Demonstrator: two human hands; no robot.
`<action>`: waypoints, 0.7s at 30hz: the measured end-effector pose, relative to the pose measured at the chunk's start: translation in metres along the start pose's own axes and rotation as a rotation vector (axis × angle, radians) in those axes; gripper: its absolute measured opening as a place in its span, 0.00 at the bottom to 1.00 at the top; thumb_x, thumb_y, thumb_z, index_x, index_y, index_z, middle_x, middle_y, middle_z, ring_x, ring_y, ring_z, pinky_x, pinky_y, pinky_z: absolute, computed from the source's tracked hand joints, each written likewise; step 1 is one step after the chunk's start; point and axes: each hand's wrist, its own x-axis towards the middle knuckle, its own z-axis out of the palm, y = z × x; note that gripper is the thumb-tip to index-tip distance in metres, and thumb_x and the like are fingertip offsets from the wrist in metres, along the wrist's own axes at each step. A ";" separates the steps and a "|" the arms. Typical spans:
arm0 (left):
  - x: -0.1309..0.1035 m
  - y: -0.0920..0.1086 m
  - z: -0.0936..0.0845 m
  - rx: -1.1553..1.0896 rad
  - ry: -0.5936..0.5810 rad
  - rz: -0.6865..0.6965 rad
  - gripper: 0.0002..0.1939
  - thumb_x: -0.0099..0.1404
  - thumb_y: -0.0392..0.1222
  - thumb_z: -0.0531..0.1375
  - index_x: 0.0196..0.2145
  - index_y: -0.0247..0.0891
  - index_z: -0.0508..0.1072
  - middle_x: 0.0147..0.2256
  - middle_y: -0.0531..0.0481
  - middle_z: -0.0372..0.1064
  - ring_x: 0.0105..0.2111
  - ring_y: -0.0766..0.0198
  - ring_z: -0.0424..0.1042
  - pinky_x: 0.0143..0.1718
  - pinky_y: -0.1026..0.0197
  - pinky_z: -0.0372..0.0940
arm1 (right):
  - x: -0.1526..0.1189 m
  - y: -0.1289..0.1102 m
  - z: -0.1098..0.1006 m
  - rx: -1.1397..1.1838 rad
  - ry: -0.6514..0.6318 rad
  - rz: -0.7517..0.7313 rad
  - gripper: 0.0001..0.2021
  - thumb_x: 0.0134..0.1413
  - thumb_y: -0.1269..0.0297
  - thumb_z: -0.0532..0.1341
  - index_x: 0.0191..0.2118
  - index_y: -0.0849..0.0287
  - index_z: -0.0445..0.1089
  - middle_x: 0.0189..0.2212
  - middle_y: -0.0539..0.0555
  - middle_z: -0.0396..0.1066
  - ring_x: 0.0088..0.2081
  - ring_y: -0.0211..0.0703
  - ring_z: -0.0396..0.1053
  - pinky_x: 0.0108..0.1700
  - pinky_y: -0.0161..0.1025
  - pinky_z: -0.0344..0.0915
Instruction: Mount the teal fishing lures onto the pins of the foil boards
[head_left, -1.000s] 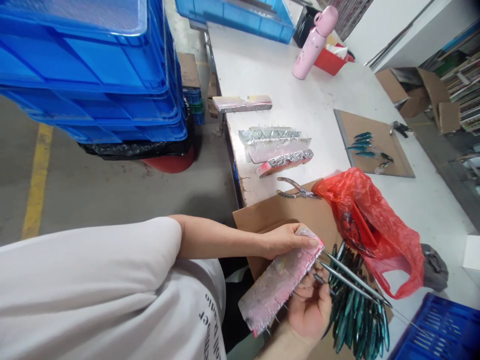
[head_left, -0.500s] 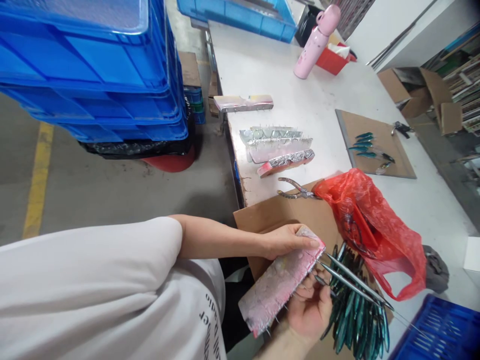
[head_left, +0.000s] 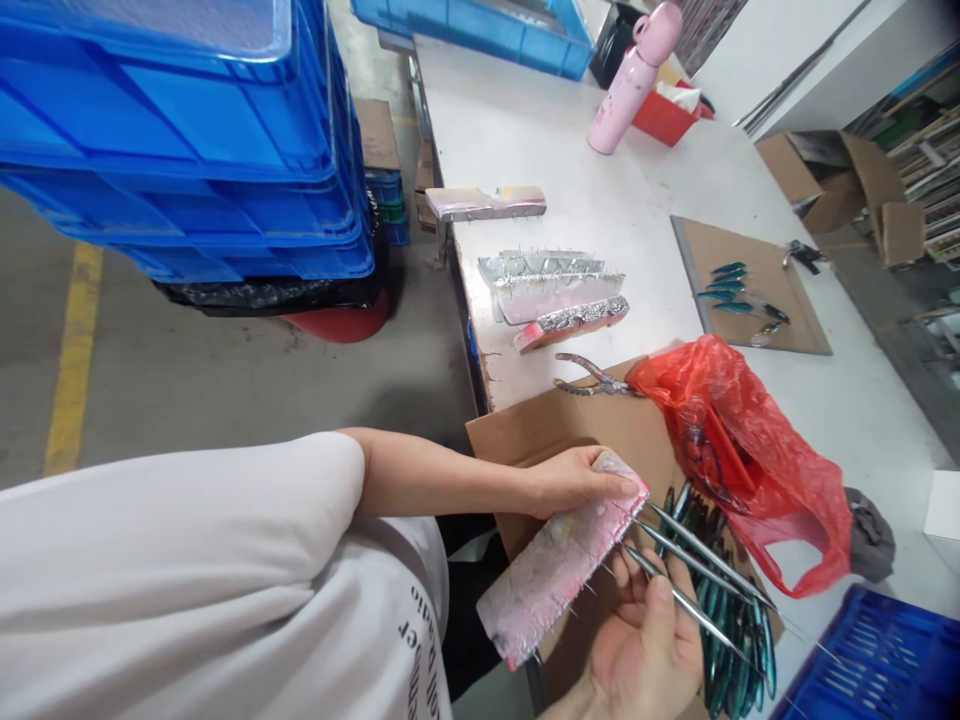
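Observation:
My left hand (head_left: 581, 485) grips the top end of a pink, worn block (head_left: 559, 560) with short wire pins along its edge. Two slender silver-green fishing lure bodies (head_left: 705, 553) stick out side by side from that edge, thin wires trailing from their far ends. Between the thumb and fingers of my right hand (head_left: 649, 635) is another slender lure body (head_left: 686, 603), its near tip close to the pinned edge; whether it touches a pin, I cannot tell. A pile of dark green lure bodies (head_left: 739, 640) lies on cardboard (head_left: 570, 425) beyond my right hand.
Pliers (head_left: 592, 377) and a red plastic bag (head_left: 750, 460) lie beyond my hands. More pinned blocks (head_left: 562, 295) rest along the table edge. A board with several lures (head_left: 780, 290), a pink bottle (head_left: 630, 85), a blue basket (head_left: 877, 660) and stacked blue crates (head_left: 187, 130) surround the workspace.
My right hand has moved outward to the right and turned more palm-up. The lure body in it now shows along its length, pointing at the block. My left hand and the block stay put.

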 end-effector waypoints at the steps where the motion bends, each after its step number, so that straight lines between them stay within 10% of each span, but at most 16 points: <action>1: 0.000 0.000 0.000 -0.002 -0.005 0.004 0.21 0.45 0.50 0.66 0.31 0.32 0.68 0.25 0.53 0.65 0.22 0.71 0.62 0.24 0.69 0.59 | 0.001 0.000 0.000 -0.002 0.011 0.002 0.16 0.41 0.60 0.60 0.41 0.45 0.68 0.34 0.47 0.70 0.33 0.43 0.69 0.49 0.57 0.63; 7: -0.002 0.002 0.002 -0.002 0.020 0.018 0.21 0.45 0.50 0.67 0.32 0.33 0.69 0.26 0.53 0.65 0.23 0.72 0.62 0.25 0.69 0.59 | 0.004 0.003 0.000 0.046 0.030 -0.010 0.19 0.41 0.64 0.63 0.43 0.58 0.68 0.31 0.49 0.71 0.29 0.37 0.70 0.35 0.39 0.70; 21: -0.005 0.004 0.002 -0.002 -0.047 -0.020 0.19 0.48 0.51 0.64 0.32 0.32 0.69 0.24 0.51 0.66 0.21 0.70 0.64 0.23 0.67 0.60 | -0.006 0.003 0.001 0.012 0.004 -0.061 0.20 0.46 0.59 0.60 0.47 0.58 0.65 0.35 0.51 0.72 0.34 0.38 0.70 0.40 0.40 0.68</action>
